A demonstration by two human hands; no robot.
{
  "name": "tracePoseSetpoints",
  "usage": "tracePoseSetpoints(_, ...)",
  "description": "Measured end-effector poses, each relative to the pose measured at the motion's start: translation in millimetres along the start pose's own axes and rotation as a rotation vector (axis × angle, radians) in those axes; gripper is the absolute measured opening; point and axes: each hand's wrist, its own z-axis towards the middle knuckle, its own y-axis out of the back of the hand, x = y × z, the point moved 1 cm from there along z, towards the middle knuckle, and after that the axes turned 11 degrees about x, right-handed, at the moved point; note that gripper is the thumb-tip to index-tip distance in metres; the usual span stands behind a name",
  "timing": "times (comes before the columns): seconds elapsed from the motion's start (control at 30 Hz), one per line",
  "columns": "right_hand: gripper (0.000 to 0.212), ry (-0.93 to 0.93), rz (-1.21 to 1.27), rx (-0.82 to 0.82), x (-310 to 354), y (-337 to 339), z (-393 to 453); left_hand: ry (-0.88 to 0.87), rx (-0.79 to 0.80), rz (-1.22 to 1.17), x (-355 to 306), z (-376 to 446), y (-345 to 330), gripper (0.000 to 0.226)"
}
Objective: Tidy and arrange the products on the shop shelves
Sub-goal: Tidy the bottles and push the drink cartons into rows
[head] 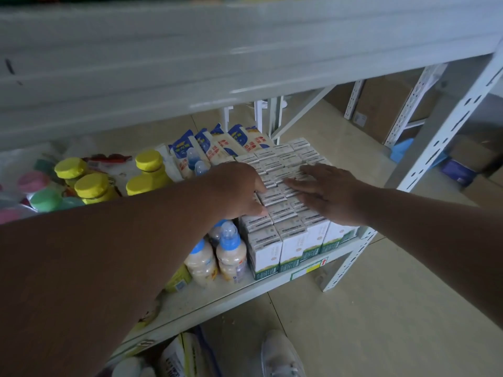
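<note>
Resting on cartons: both hands lie on top of the block of small white drink cartons with green bases (285,191), which stands packed in rows at the right end of the pale lower shelf board (223,297).
Left hand (239,190): palm down on the left part of the block, fingers bent over the carton tops, thumb at the near left edge; fingertips are hidden behind the knuckles, so I cannot tell whether it grips a carton or only presses.
Right hand (324,190): flat and released, fingers straight and spread across the carton tops, pointing left toward the left hand; the two are close but apart.
Left of block: clear bottles of beige drink with blue teat-style caps (230,254) stand just beside the cartons; the left forearm covers those behind them.
Behind: white-and-blue soft pouches (215,148) lean upright at the back; print too blurred to read.
Far left: yellow-lidded jars (92,186), then pink and green round lids (45,198), partly cut off by the forearm and hard to make out.
Above: grey upper shelf edge (217,63), motion-blurred, hides the rear of the shelf.
Right: white perforated metal upright (446,131).
Bottom edge: a white shoe (280,355) on the tiled floor, cut off by the frame.
</note>
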Motion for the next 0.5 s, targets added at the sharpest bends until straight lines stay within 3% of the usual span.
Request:
tracePoseSetpoints(0.4, 0.073, -0.009, 0.001, -0.028, -2, -1, -4, -0.037, 0.024, 0.045, 1, -1, 3, 0.062)
tracePoseSetpoints(0.5, 0.070, -0.030, -0.005, -0.053, 0, 11, 3, -0.011, -0.013, -0.001, 9, 7, 13, 0.076)
